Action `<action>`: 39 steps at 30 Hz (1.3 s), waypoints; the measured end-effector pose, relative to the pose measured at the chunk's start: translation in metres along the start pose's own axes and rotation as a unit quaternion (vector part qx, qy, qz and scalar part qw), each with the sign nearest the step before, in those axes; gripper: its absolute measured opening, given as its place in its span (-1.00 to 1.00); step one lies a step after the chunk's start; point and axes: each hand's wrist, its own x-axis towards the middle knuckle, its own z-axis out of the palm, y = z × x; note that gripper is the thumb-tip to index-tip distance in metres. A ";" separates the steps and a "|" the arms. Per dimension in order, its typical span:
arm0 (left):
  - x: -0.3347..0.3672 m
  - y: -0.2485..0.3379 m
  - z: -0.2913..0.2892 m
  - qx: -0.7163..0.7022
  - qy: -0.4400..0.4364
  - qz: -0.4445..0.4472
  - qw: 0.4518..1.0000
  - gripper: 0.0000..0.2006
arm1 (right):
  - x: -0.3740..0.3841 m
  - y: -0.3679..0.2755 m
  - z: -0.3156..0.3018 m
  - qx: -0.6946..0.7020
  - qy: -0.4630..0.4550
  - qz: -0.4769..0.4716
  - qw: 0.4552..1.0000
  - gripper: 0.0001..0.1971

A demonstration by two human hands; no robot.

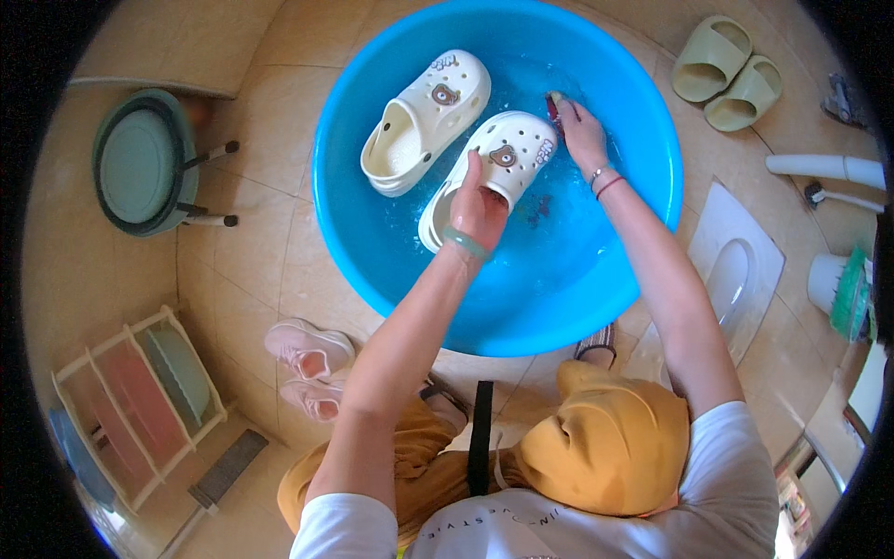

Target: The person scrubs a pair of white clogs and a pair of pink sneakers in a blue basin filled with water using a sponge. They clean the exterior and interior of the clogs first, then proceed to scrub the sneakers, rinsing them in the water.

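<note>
A white clog [517,177] with a bear charm and several holes tilts over the water in a large blue basin [643,252]. My left hand [480,212] is closed around its side, thumb on top and fingers in or behind the opening. Beyond the toe, near the basin's right wall, my right hand [581,135] is closed on a small dark red thing [553,108] with a pale end; its kind is mostly hidden by the fingers. The matching white clog [396,149] lies at the basin's left side, toe pointing away, untouched.
Green slides [712,61] sit at the far right, a squat toilet [740,270] right of the basin. Pink sneakers [307,349] stand near my knees. A folded stool with green basins [140,163] and a rack [140,410] are at left. Tile floor [233,233] surrounds everything.
</note>
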 end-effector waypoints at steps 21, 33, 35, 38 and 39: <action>0.001 -0.022 -0.021 -0.014 0.004 -0.010 1.000 -0.31 | -0.113 -0.068 0.009 -0.241 0.007 -0.414 0.878 -0.76; 0.005 -0.003 -0.002 -0.113 -0.042 -0.006 0.993 -0.35 | 0.004 0.016 0.005 0.121 -0.006 0.033 0.992 -0.39; 0.004 -0.004 -0.010 0.320 0.020 0.059 0.945 -0.44 | -0.016 -0.017 0.004 0.274 -0.060 0.211 0.936 -0.36; 0.015 -0.023 -0.013 0.426 0.128 0.099 0.890 -0.46 | -0.041 -0.043 -0.004 0.283 -0.118 0.204 0.930 -0.34; 0.014 -0.026 -0.009 0.408 0.167 0.110 0.891 -0.42 | -0.051 -0.047 -0.009 0.270 -0.111 0.183 0.939 -0.34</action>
